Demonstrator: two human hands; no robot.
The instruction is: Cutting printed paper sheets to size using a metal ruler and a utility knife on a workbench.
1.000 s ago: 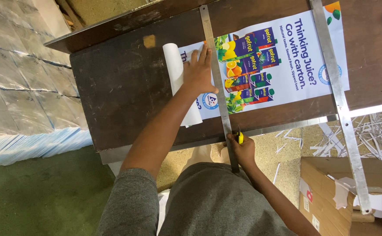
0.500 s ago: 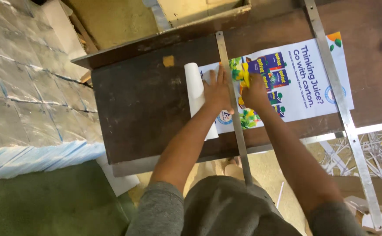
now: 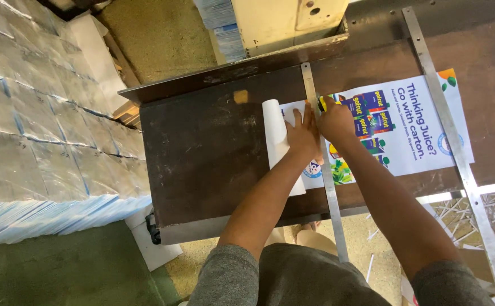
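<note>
A printed poster (image 3: pixel 417 130) with blue cartons and fruit lies flat on a dark brown table (image 3: pixel 202 158); its left end curls into a white roll (image 3: pixel 274 122). A long metal ruler (image 3: pixel 322 164) crosses the poster from far to near. My left hand (image 3: pixel 303 134) presses flat on the poster and ruler, fingers spread. My right hand (image 3: pixel 333 117) is closed around a yellow-handled cutter (image 3: pixel 321 104) held against the ruler's right edge, near the poster's far edge.
A second metal bar (image 3: pixel 451 141) lies across the poster's right part. Stacks of wrapped silver-blue sheets (image 3: pixel 38 141) fill the left side. A cream machine housing (image 3: pixel 287 22) stands beyond the table. Cardboard and paper offcuts (image 3: pixel 485 226) lie at lower right, on a green floor (image 3: pixel 60 272).
My right hand came up from the table's near edge with the cutter and now sits at the far end of the ruler. My left hand stays pressed on the poster.
</note>
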